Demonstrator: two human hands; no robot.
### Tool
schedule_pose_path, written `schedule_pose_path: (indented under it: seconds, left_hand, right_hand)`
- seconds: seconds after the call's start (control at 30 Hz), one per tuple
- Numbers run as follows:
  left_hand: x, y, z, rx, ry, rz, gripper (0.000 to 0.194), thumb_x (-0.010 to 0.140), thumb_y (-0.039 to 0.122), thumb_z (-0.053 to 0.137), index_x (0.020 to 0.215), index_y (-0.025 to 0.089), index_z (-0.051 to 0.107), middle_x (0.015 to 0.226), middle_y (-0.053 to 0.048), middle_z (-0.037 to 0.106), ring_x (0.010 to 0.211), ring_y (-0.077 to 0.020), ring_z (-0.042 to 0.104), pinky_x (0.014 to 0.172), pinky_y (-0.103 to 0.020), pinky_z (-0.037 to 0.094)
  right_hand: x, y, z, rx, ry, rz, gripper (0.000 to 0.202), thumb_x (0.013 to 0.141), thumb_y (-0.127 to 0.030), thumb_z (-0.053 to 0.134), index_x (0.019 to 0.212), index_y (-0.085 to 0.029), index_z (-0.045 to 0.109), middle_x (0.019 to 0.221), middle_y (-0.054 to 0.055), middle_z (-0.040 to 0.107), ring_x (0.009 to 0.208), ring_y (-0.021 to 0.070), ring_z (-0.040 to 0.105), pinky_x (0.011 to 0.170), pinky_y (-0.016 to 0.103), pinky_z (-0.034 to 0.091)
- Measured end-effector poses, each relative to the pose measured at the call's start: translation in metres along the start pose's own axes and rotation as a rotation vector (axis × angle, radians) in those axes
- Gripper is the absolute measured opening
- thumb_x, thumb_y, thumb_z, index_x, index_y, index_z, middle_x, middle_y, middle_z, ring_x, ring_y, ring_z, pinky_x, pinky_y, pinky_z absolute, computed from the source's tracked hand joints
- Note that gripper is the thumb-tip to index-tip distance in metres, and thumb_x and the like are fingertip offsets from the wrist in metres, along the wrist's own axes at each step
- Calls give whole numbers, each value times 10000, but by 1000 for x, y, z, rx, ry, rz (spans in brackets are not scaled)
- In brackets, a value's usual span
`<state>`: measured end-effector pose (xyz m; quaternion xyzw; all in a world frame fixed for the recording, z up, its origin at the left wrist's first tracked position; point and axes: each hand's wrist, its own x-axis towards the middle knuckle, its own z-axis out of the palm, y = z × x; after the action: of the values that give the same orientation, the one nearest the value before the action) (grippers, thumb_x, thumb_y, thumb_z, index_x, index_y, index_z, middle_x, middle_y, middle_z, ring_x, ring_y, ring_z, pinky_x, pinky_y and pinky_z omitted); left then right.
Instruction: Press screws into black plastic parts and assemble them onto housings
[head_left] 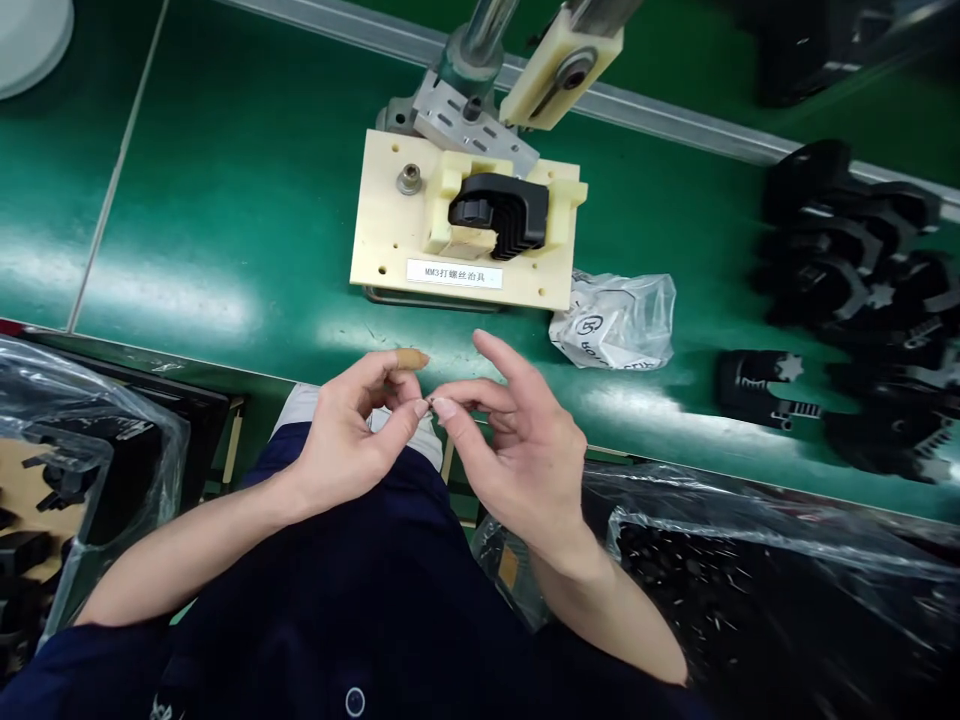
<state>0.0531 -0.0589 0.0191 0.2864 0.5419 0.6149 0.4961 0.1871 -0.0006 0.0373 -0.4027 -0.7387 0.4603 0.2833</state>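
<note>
Green matting covers the workbench, and both hands meet just in front of its near edge, above the person's lap. The left hand is curled, its thumb and forefinger pinched together; a tan plaster wraps the forefinger tip. The right hand pinches too, thumb and forefinger closed, the other 3 fingers spread upward. Between the 2 pinches sits a tiny pale part, touched by fingertips of both hands; what it is cannot be told at this size.

Farther back on the workbench, toward the middle, stands a cream block with a white label, and a black ribbed piece is seated in its raised cradle. Just right of the block lies a crumpled clear bag. Black plastic pieces are heaped toward the right edge.
</note>
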Motion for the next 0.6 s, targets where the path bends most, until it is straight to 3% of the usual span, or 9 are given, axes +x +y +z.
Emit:
schedule_pose_path:
  seconds: [0.2, 0.33, 0.47, 0.6]
  left_hand:
    - [6, 2, 2, -372, 81, -287, 275, 677, 196, 778, 905, 159, 629, 620, 54, 584, 519, -63, 522, 540, -202, 467]
    - [9, -2, 3, -419, 128, -343, 311, 638, 218, 806, 889, 156, 632, 602, 62, 572, 509, -56, 511, 527, -188, 457]
    - [1, -8, 3, -185, 116, -239, 267, 719, 223, 753, 955, 176, 638, 667, 51, 593, 583, -68, 557, 589, -185, 490]
    - [-16, -22, -17, 301, 103, 21, 313, 769, 222, 721, 1074, 216, 651, 918, -8, 679, 822, -135, 659, 749, -225, 541]
  right_hand:
    - [4, 2, 6, 186, -15, 64, 454, 887, -167, 568, 1324, -217, 459, 885, -1, 709, 697, 121, 659, 698, 314, 584]
    - [7, 6, 13, 258, -24, 60, 497, 841, -137, 607, 1304, -216, 444, 866, -8, 672, 689, 113, 636, 671, 291, 570]
    - [5, 9, 16, 150, 0, 42, 489, 844, -137, 568, 1314, -199, 447, 817, -18, 660, 673, 102, 608, 696, 264, 547]
    - [3, -1, 9, -51, -204, 118, 554, 870, -173, 508, 1408, -174, 375, 890, 8, 704, 751, 119, 650, 764, 249, 531]
